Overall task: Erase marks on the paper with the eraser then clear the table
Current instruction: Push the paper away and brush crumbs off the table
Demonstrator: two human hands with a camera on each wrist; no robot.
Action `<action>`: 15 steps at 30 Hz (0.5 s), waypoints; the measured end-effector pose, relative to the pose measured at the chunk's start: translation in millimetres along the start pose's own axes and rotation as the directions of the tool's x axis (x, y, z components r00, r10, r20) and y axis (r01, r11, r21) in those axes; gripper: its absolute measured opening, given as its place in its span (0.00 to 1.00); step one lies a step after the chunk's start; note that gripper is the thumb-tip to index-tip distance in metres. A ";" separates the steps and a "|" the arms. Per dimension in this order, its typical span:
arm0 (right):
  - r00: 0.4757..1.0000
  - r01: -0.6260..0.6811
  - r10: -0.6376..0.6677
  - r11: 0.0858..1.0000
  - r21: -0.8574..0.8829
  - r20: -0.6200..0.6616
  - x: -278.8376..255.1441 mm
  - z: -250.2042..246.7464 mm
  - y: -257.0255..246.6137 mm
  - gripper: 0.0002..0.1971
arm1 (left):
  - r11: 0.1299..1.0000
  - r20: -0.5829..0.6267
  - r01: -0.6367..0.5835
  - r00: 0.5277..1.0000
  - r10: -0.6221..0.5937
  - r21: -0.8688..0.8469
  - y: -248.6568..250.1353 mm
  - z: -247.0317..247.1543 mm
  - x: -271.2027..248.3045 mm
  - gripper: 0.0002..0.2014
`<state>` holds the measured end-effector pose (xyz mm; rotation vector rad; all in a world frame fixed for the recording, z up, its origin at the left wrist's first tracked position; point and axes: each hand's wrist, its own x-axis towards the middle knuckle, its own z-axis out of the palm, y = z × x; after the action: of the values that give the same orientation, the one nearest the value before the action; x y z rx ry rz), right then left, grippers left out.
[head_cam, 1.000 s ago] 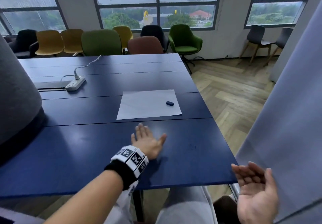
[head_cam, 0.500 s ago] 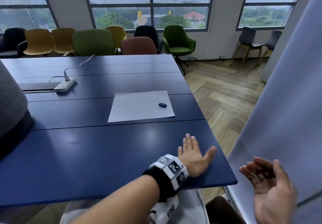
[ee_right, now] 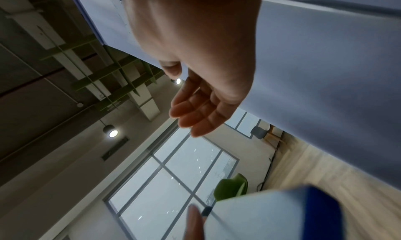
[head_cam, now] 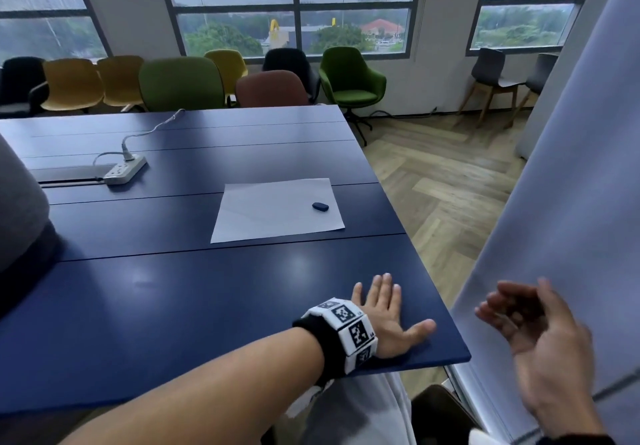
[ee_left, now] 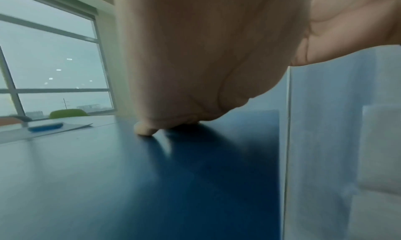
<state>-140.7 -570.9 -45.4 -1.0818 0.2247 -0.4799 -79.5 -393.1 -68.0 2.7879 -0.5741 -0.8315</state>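
While the left hand lies flat, palm down, on the near right corner of the dark blue counter, the right hand hangs in the air off the counter's right edge, palm turned up. Its fingers are loosely curved and hold nothing. The left fingers are straight and spread, with the thumb pointing out towards the counter's edge; a black band with white coded squares wraps that wrist. From the left wrist view, the palm fills the top of the picture and a fingertip touches the counter.

Farther back, well apart from both hands, a white sheet of paper lies flat on the counter. A small dark blue eraser rests on the paper near its right edge. Any marks on the paper are too faint to make out.

At the far left of the counter sits a white power strip with its cable trailing away. Beyond the counter stands a row of chairs in yellow, green, brown and black beneath large windows. A pale grey panel rises on the right, just behind the right hand, over a wood-pattern floor.
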 end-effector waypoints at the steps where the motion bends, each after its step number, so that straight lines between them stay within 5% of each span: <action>1: 1.000 -0.014 0.014 0.999 -0.033 0.022 9.0 0.6 -9.6 0.23 | 0.999 0.016 -0.032 0.999 0.032 -0.031 4.3 -5.9 -0.2 0.54; 4: 0.995 -0.045 0.059 0.987 -0.153 0.082 49.0 -7.5 -33.8 0.18 | 0.998 -0.053 -0.015 0.999 0.012 -0.062 -7.6 -29.1 -3.4 0.48; 9: 0.986 -0.129 0.169 0.790 -0.599 0.011 123.1 -69.9 3.1 0.13 | 0.977 0.046 0.114 0.991 -0.124 0.179 -48.7 -51.6 -4.6 0.69; 12: 0.936 -0.211 0.349 0.478 -0.853 -0.036 146.7 -121.2 67.3 0.12 | 0.967 0.125 0.083 0.985 -0.116 0.239 -52.6 -53.0 -5.0 0.75; 15: 0.789 -0.109 0.611 0.032 -0.994 -0.067 154.1 -166.2 131.9 0.12 | 0.958 0.119 0.086 0.985 -0.122 0.272 -49.4 -50.3 0.0 0.77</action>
<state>-38.0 -726.1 -230.2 -2.3642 0.5013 0.5925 -36.1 -345.3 -39.8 3.0451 -0.6052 -1.0423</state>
